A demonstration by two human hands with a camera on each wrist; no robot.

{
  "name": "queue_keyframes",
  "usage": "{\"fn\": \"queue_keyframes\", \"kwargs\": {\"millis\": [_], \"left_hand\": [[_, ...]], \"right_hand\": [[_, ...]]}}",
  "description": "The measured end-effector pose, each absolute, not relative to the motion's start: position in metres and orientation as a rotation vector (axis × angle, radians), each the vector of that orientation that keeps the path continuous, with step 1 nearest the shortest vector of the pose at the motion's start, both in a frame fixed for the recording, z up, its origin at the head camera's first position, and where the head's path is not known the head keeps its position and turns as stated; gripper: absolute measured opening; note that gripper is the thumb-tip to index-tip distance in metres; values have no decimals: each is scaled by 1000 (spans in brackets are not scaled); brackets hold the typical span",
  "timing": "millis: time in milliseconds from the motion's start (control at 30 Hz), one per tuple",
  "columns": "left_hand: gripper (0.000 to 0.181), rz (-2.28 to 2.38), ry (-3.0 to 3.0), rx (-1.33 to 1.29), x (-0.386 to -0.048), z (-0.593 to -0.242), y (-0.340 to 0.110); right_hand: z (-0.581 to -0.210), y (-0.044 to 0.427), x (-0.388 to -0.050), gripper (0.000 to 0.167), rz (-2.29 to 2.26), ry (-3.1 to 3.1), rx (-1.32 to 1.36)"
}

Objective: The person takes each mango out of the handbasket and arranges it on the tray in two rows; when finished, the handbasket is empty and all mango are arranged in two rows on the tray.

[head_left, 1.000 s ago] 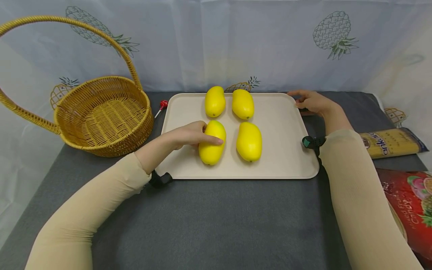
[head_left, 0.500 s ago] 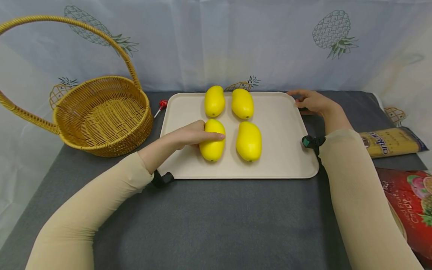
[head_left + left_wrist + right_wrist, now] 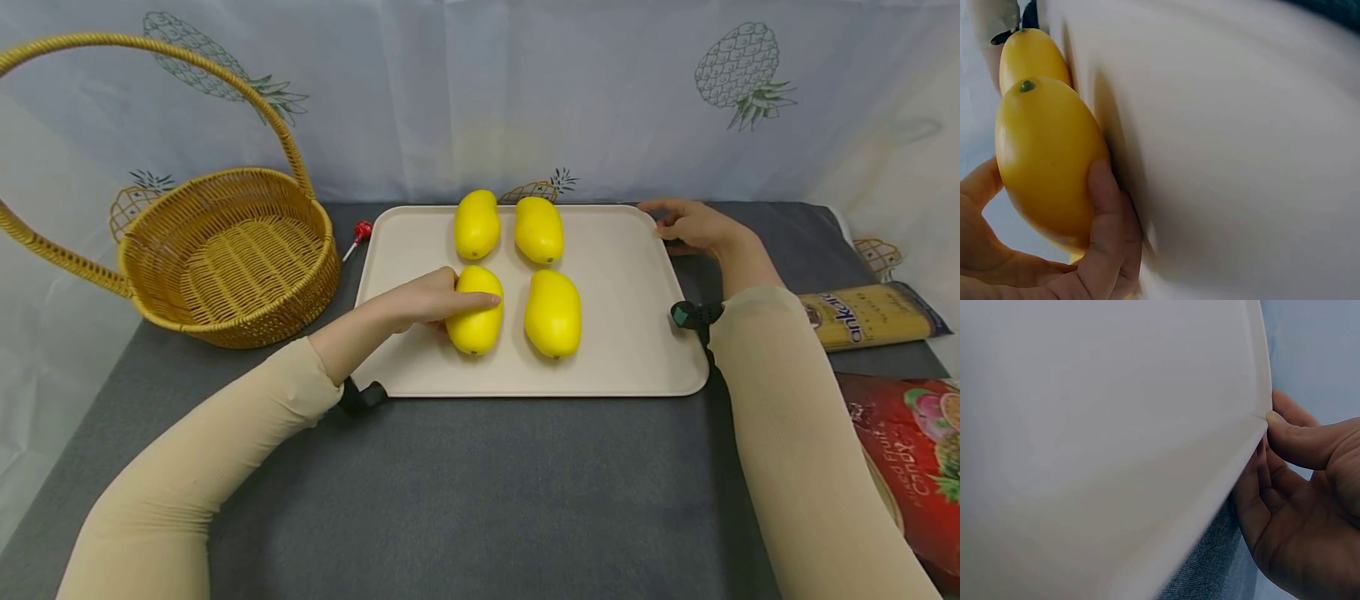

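My left hand holds a yellow mango, the near-left one on a cream tray. In the left wrist view, the thumb and fingers lie on either side of this mango, which sits low against the tray surface. Close to its right lies another mango. Behind them are a far-left mango and a far-right mango, both on the tray. At the tray's far right corner, my right hand pinches the rim, with the thumb on top and fingers underneath in the right wrist view.
A wicker basket with a tall handle stands left of the tray. Between them lies a red lollipop. On the right are a yellow noodle packet and a red candy bag. A pineapple-print cloth hangs behind the table.
The held mango has shifted slightly away from me and to the right, together with my left hand. My right hand keeps its place at the tray corner.
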State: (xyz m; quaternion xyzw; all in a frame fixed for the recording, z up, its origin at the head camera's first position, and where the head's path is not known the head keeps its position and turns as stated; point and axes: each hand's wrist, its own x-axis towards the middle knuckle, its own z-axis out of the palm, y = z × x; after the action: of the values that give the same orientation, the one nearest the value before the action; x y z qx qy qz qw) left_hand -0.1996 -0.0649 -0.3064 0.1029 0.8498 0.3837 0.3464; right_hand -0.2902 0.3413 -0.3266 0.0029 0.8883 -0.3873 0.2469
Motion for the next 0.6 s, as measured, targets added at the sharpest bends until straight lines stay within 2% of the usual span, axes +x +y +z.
{"fn": "queue_keyframes", "kwargs": {"millis": [600], "left_hand": [[46, 957, 2217, 209, -197, -303, -65]], "right_hand": [[-326, 341, -290, 59, -1054, 2426, 6]]}}
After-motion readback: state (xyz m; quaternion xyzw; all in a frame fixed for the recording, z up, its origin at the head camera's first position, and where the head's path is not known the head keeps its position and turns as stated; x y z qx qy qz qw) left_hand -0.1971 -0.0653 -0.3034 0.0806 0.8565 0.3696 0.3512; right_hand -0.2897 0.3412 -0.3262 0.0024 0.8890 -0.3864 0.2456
